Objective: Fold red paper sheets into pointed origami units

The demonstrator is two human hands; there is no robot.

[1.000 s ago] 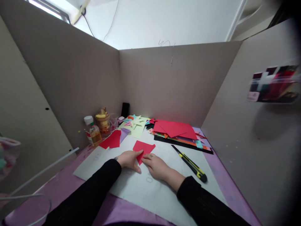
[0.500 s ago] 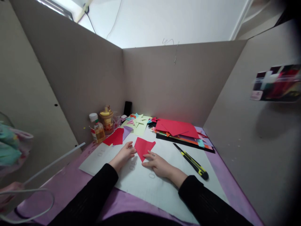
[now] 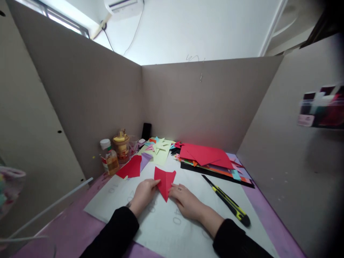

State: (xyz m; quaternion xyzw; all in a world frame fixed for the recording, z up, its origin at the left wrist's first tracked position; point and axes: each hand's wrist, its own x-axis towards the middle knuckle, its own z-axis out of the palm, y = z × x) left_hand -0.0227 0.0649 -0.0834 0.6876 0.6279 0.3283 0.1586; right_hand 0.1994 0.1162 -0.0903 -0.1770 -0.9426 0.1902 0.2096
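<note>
A piece of red paper (image 3: 164,181) with a crease down its middle and a point toward me lies over the white sheet (image 3: 150,229). My left hand (image 3: 146,193) pinches its left edge, thumb on top and the other fingers curled. At its right edge, my right hand (image 3: 185,200) grips the paper between thumb and fingers; the fingertips are partly hidden. To the right of that hand lies a black and yellow utility knife (image 3: 228,200) with its blade pointing away from me.
A stack of coloured paper (image 3: 204,156) lies at the back right. Folded paper stars (image 3: 158,146) rest on pale green paper. Back left are red paper scraps (image 3: 131,167), a bottle (image 3: 110,161), a yellow-lidded cup (image 3: 122,148) and a black phone (image 3: 146,131). Grey partitions (image 3: 196,104) enclose the table.
Both hands have closed on the red paper's edges, where the fingers were more spread before. The paper has turned slightly, and the whole view has tilted up.
</note>
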